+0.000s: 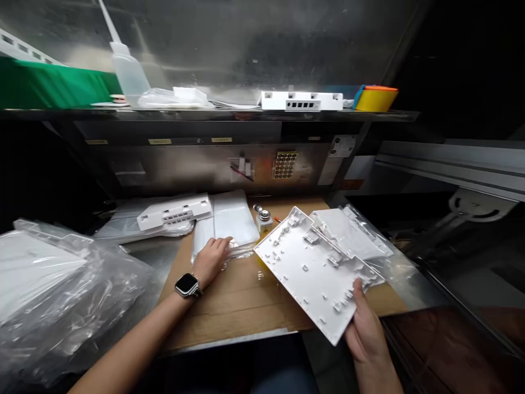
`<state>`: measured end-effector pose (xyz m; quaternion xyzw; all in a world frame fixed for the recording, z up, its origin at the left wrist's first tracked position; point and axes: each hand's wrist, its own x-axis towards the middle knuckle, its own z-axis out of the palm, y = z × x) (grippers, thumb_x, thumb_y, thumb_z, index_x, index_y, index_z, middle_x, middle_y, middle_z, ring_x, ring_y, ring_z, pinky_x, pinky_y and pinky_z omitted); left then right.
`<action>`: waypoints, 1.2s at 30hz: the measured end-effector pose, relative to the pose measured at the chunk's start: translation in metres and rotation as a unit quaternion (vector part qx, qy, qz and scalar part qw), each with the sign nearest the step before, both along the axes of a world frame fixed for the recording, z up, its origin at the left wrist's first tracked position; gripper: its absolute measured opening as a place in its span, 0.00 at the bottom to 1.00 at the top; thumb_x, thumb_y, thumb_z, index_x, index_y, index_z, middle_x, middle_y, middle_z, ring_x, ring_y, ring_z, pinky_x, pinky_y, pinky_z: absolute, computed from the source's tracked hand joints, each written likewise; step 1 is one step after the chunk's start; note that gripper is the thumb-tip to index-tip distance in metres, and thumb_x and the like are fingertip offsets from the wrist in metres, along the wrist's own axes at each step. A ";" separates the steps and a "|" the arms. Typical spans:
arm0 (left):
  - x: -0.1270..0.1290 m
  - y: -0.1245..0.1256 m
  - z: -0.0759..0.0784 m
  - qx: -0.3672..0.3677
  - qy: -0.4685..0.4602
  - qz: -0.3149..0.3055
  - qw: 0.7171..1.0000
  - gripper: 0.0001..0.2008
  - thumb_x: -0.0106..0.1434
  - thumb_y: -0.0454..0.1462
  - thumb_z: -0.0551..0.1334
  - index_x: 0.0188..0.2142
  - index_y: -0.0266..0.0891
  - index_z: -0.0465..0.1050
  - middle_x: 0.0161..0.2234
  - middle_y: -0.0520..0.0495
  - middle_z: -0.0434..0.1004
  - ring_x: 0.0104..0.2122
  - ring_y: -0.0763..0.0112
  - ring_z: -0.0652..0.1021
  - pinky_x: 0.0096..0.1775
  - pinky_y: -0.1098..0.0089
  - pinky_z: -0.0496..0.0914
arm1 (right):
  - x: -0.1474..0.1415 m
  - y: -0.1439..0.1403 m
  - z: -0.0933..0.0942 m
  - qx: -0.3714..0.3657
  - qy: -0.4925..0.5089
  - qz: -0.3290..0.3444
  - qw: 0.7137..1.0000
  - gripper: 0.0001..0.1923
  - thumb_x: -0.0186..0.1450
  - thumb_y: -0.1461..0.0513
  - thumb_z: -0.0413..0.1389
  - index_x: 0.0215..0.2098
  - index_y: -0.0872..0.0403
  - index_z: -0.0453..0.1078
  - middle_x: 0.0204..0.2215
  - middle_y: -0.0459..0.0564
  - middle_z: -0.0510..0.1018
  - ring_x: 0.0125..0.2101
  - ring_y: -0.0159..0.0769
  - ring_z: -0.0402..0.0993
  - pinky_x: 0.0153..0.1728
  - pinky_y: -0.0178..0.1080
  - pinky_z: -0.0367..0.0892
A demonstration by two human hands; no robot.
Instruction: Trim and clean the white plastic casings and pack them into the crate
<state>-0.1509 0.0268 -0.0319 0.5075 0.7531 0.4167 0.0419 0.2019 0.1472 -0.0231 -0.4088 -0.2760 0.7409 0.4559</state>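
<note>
My right hand [366, 331] grips the lower right corner of a white plastic housing panel [303, 268], thumb on the inner face. The panel is tilted, and its moulded clips and posts face up toward me. At the near edge of a stack of clear plastic bags [233, 221], my left hand [211, 256] has its fingers closed on a plastic bag [241, 250]. A watch sits on that wrist. Just behind the panel stands a small bottle with a metal top [264, 218], its lid flipped up.
Bagged white parts [45, 273] are piled at the left. Another white housing [176, 212] lies behind my left hand. More bagged parts [353, 232] lie beyond the panel. The shelf [229, 115] carries a squeeze bottle [129, 74], a white housing [301, 101] and yellow tape [376, 99].
</note>
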 end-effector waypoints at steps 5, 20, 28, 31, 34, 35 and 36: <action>-0.009 0.000 0.003 -0.022 -0.001 0.042 0.999 0.14 0.70 0.43 0.57 0.53 0.43 0.71 0.43 0.38 0.83 0.45 0.47 0.79 0.48 0.52 0.67 | 0.004 0.000 0.004 -0.012 0.010 -0.030 0.999 0.39 0.67 0.42 0.62 0.68 0.51 0.65 0.59 0.55 0.79 0.59 0.50 0.77 0.61 0.54 0.73; -0.050 0.026 0.014 -0.041 -0.164 -0.020 0.985 0.11 0.68 0.40 0.68 0.45 0.36 0.73 0.38 0.49 0.77 0.33 0.69 0.79 0.35 0.65 0.78 | -0.070 -0.041 0.002 0.233 -0.164 0.067 0.956 0.33 0.64 0.40 0.62 0.51 0.58 0.80 0.43 0.60 0.86 0.48 0.54 0.83 0.48 0.46 0.78; -0.044 0.014 0.024 -0.020 0.040 -0.011 0.999 0.07 0.68 0.39 0.67 0.39 0.37 0.75 0.46 0.45 0.78 0.41 0.65 0.78 0.44 0.59 0.77 | -0.099 -0.055 0.016 0.344 -0.231 0.091 0.906 0.30 0.66 0.39 0.59 0.44 0.57 0.81 0.37 0.59 0.86 0.42 0.55 0.84 0.51 0.51 0.77; -0.063 0.011 0.043 -0.012 0.104 0.029 0.994 0.04 0.70 0.37 0.64 0.38 0.39 0.76 0.55 0.42 0.76 0.53 0.58 0.75 0.55 0.50 0.72 | -0.097 -0.056 0.011 0.328 -0.241 0.092 0.909 0.32 0.65 0.38 0.59 0.45 0.57 0.81 0.42 0.62 0.86 0.50 0.58 0.82 0.52 0.50 0.77; -0.078 0.015 0.062 -0.009 0.136 0.052 0.989 0.11 0.71 0.30 0.57 0.45 0.40 0.78 0.63 0.39 0.72 0.58 0.52 0.72 0.59 0.45 0.67 | -0.095 -0.057 0.009 0.317 -0.237 0.093 0.914 0.33 0.65 0.38 0.59 0.48 0.58 0.80 0.46 0.63 0.85 0.52 0.58 0.81 0.49 0.48 0.78; -0.080 0.018 0.067 -0.011 0.141 0.048 0.989 0.17 0.70 0.28 0.55 0.50 0.41 0.78 0.65 0.39 0.71 0.58 0.51 0.72 0.58 0.45 0.67 | -0.095 -0.057 0.008 0.315 -0.240 0.089 0.914 0.34 0.65 0.38 0.59 0.49 0.58 0.80 0.46 0.63 0.86 0.51 0.58 0.82 0.47 0.48 0.79; -0.080 0.021 0.071 -0.015 0.144 0.037 0.989 0.22 0.67 0.26 0.53 0.55 0.42 0.76 0.67 0.39 0.68 0.56 0.51 0.74 0.57 0.46 0.68 | -0.094 -0.058 0.007 0.316 -0.246 0.078 0.913 0.34 0.65 0.38 0.59 0.48 0.58 0.80 0.45 0.63 0.86 0.49 0.58 0.83 0.45 0.47 0.80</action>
